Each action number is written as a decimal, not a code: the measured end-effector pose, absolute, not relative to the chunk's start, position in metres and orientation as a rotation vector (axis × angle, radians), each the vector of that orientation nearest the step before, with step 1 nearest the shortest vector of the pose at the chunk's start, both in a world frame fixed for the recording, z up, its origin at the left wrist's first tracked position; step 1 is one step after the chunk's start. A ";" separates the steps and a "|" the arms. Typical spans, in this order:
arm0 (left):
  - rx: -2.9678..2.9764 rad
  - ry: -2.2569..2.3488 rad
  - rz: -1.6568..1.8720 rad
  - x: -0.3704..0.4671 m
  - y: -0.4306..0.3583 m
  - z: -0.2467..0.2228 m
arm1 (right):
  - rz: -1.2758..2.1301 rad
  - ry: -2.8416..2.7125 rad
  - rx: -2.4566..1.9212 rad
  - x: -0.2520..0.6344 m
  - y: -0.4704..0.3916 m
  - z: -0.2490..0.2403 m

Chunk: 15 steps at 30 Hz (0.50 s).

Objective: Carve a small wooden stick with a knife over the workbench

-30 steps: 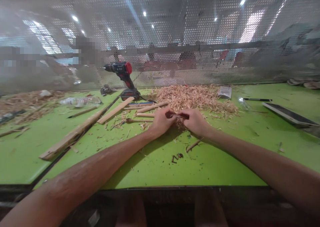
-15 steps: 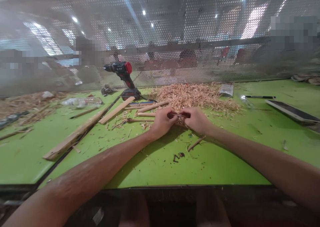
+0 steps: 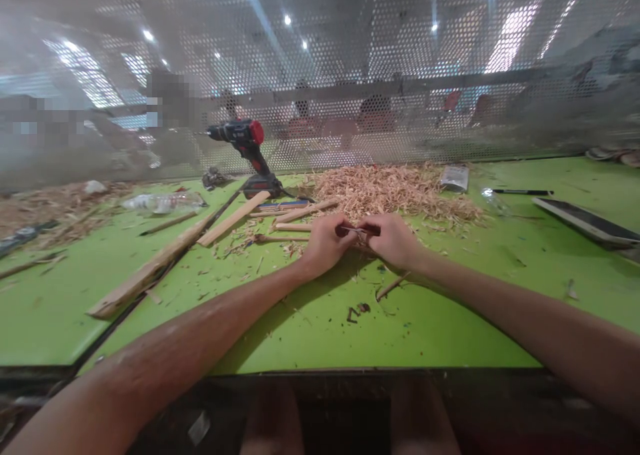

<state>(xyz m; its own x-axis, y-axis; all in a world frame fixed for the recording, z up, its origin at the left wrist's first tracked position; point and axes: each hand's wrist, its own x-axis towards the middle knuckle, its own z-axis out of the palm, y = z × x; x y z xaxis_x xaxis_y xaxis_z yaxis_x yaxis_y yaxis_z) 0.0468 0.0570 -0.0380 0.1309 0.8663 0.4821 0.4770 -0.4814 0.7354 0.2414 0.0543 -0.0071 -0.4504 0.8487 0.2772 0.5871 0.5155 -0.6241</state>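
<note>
My left hand (image 3: 326, 243) and my right hand (image 3: 394, 240) meet over the middle of the green tabletop (image 3: 320, 341), fingertips pinched close together. Between them runs a thin, light strip (image 3: 357, 230), held from both sides; it is too small to name, and my fingers hide most of it. Several wooden sticks (image 3: 295, 227) lie just left of my left hand. Behind both hands rises a heap of wood shavings (image 3: 385, 191). A short thin stick (image 3: 391, 286) rests on the table below my right wrist.
A cordless drill (image 3: 247, 151) stands upright at the back left, near a long wooden strip (image 3: 150, 268) and a flat slat (image 3: 235, 218). A plastic bottle (image 3: 163, 203) lies farther left. At right are a phone (image 3: 590, 221) and a black pen (image 3: 523, 191). A perforated screen (image 3: 330, 61) closes the back.
Both hands keep the same pinched pose around the thin strip, with hardly any movement. The camera view has shifted very slightly.
</note>
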 end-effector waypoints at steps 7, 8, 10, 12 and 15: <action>2.012 1.285 1.304 0.048 0.055 -0.037 | 0.591 -2.197 -1.216 0.239 0.053 -0.006; 2.015 1.291 1.307 0.048 0.055 -0.036 | 0.595 -2.190 -1.210 0.238 0.053 -0.007; 2.018 1.309 1.311 0.048 0.056 -0.036 | 0.622 -2.161 -1.192 0.238 0.052 -0.008; 2.012 1.320 1.301 0.048 0.056 -0.035 | 0.665 -2.123 -1.179 0.239 0.051 -0.009; 1.991 1.309 1.280 0.048 0.058 -0.035 | 0.687 -2.113 -1.168 0.242 0.052 -0.009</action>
<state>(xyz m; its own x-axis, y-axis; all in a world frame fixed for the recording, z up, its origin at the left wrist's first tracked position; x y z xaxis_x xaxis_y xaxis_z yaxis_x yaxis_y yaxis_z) 0.0483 0.0576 -0.0349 0.1263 0.8793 0.4592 0.4787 -0.4595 0.7481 0.2416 0.0523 -0.0089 -0.4161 0.8692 0.2671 0.5462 0.4738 -0.6908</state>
